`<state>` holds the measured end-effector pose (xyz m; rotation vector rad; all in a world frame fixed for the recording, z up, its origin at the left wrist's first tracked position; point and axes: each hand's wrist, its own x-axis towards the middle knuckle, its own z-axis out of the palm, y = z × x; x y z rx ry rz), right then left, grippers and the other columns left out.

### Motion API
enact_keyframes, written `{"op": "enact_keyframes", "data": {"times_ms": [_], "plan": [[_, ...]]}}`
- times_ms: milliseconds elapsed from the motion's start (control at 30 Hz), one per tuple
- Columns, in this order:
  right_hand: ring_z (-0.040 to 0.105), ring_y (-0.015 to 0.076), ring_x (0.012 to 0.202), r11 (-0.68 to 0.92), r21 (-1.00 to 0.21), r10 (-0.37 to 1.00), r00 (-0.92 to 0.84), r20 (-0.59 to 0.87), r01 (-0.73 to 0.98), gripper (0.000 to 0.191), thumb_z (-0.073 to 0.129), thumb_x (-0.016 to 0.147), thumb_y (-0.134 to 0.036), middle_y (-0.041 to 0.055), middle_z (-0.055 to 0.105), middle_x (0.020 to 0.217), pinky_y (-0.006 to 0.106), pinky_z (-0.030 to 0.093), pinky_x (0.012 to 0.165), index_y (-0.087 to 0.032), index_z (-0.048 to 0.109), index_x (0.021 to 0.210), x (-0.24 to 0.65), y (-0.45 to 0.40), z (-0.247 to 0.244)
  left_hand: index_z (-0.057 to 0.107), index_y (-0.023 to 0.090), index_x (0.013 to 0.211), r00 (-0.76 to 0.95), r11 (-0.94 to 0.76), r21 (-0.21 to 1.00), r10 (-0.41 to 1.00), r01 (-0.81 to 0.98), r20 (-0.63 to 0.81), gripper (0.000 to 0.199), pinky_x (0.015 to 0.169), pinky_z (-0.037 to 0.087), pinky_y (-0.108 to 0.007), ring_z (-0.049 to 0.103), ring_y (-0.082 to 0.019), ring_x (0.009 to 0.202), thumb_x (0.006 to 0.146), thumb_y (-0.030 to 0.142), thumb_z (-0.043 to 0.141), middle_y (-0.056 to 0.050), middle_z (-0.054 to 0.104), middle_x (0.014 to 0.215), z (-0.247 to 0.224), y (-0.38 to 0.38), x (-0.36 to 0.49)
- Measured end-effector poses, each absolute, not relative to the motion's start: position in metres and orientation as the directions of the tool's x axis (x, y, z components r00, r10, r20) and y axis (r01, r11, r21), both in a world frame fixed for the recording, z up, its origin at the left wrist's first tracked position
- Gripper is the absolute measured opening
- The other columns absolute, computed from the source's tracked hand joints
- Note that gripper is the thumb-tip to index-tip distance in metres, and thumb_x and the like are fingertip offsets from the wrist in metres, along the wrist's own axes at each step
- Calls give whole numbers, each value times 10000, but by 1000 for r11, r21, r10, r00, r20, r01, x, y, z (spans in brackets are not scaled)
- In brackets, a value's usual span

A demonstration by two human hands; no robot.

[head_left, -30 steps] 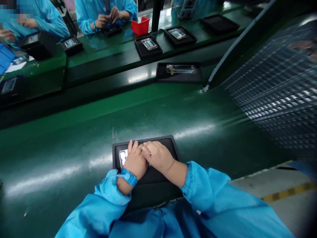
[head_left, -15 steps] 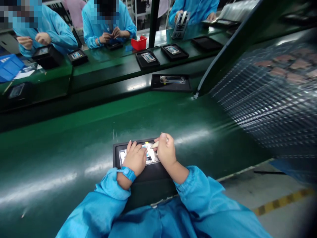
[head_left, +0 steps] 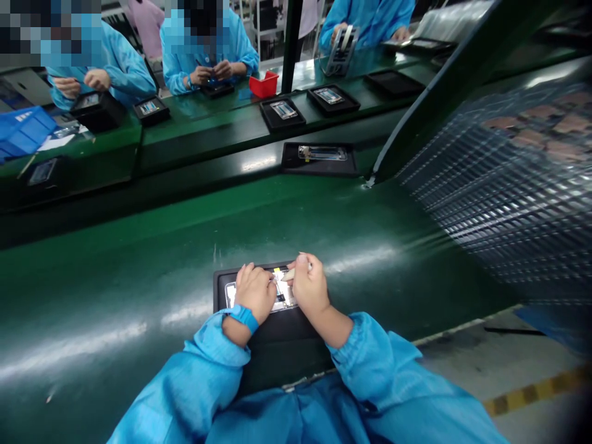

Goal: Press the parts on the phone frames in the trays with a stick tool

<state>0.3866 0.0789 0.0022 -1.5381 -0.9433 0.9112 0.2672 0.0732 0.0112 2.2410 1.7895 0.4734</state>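
A black tray (head_left: pixel 277 330) lies on the green bench in front of me, holding a phone-like device (head_left: pixel 289 297) with bright, shiny inner parts and a small yellow tab (head_left: pixel 277 270) at its upper edge. My left hand (head_left: pixel 256 291) rests over the left part of the device, fingers apart and pointing away from me, with a blue band at the wrist. At the device's right part, my right hand (head_left: pixel 311 285) is closed round a pale, pointed stick tool (head_left: pixel 289 275), its tip angled left and down close to the device's surface.
Beyond the bench, another black tray (head_left: pixel 289 166) holds a device. Farther back are more trays, a red bin (head_left: pixel 263 85), a blue bin (head_left: pixel 23 132) and people in blue smocks. A green post (head_left: pixel 416 117) slants beside stacked clear plastic trays (head_left: pixel 490 203) at right.
The whole view has shifted slightly. The tool's tip is now a little lower on the device, and both hands remain over the same tray.
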Motion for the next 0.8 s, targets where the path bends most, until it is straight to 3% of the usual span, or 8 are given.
{"op": "enact_keyframes", "data": {"times_ms": [133,200,333,500,800], "plan": [[557,126,440,-152,-987,912,390,-124,42,334,383,805,-488,2,589,669,244,475,406,-182,437,928,386,78,4,622,199,806,95,-127,445,991,887,95,184,938,346,-437,514,-229,993,811,198,438,-11,646,842,12,75,263],[567,132,461,-141,-989,916,384,-117,35,346,382,802,-493,7,591,684,249,481,412,-180,435,942,387,77,4,621,190,834,134,-170,440,985,882,112,186,944,344,-430,518,-220,982,813,191,436,-15,644,851,12,73,261],[577,140,506,-80,-993,941,336,-46,86,338,391,806,-473,19,602,698,277,497,478,-178,443,964,388,75,-4,623,213,875,314,-352,283,934,892,170,175,969,303,-455,494,-232,990,805,228,464,-20,614,855,11,61,260],[602,169,636,16,-983,962,265,65,183,328,412,805,-448,60,611,775,331,504,601,-176,455,983,389,73,-16,633,203,862,420,-449,112,882,886,214,179,945,316,-498,507,-251,943,800,271,481,-50,603,906,9,49,264],[607,206,748,171,-879,944,181,276,445,281,381,820,-403,84,630,769,378,490,688,-174,487,944,393,71,-10,632,159,869,439,-469,75,863,880,252,196,932,328,-521,512,-279,952,804,251,472,-57,621,848,6,47,267]]}}
